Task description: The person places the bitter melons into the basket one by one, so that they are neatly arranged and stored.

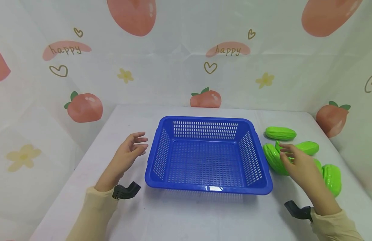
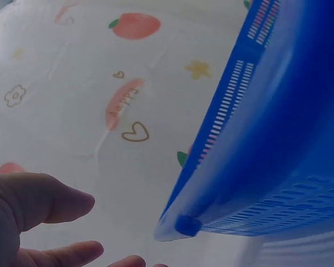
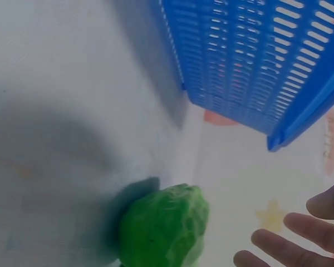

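Observation:
My left hand (image 1: 127,154) hovers beside the left wall of a blue plastic basket (image 1: 208,190), fingers loosely bent and holding nothing. The thumb (image 2: 67,203) stands apart from the other fingers in the left wrist view. My right hand (image 1: 303,167) is held over a group of bright green vegetable-shaped pieces to the right of the basket, its fingers relaxed and nothing between them. Under it lies a wrinkled green piece (image 1: 273,159), partly covered by the fingers. A long green piece (image 1: 308,147) lies just behind, and a lumpy one (image 1: 332,179) is nearer the wrist.
A ridged, elongated green piece (image 1: 280,133) lies farther back on the white table (image 1: 186,221). Slotted walls and a raised rim enclose the basket's bare floor. A white printed cloth (image 1: 174,67) hangs behind the table and at both sides.

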Demonstrator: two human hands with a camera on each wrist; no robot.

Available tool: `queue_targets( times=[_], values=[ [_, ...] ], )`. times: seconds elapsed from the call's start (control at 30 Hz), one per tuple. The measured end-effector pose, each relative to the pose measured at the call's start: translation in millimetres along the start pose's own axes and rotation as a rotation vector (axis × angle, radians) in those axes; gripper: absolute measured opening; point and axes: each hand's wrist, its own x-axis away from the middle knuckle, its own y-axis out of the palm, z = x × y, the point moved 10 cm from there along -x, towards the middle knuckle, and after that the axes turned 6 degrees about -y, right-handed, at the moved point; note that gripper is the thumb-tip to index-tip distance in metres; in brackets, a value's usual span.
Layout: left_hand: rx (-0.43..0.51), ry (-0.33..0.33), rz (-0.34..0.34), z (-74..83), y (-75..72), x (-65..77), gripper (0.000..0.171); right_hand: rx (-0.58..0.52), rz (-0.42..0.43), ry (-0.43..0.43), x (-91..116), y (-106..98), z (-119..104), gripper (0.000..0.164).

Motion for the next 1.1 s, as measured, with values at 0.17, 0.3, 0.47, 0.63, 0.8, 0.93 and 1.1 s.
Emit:
queue_targets(
  times=[0.17, 0.3, 0.47, 0.63, 0.8, 0.93, 1.1],
  values=[
    [0.025, -0.023, -0.035, -5.3, 5.2, -3.5, 0.058, 0.012, -0.029, 0.042, -1, 7, 7, 0.037],
    [0.055, -0.021, -0.072, -7.1, 9.6, -5.4, 0.058, 0.026, -0.054, 0.067, -2, 13, 11, 0.040],
    [0.081, -0.042, -0.117, -11.1, 15.4, -7.6, 0.061, 0.018, -0.061, 0.059, -4, 17, 12, 0.042],
    [0.092, -0.112, -0.151, -20.4, 21.0, -9.8, 0.068, 0.002, -0.070, 0.051, -5, 21, 15, 0.044],
    [0.106, -0.150, -0.181, -26.1, 25.7, -10.8, 0.070, 0.002, -0.085, 0.053, -5, 25, 19, 0.044],
    [0.105, -0.159, -0.196, -28.1, 27.8, -11.0, 0.070, 0.011, -0.097, 0.064, -5, 27, 23, 0.045],
    [0.108, -0.159, -0.212, -29.3, 29.9, -10.9, 0.069, 0.008, -0.116, 0.081, -4, 31, 25, 0.046]
  ],
)
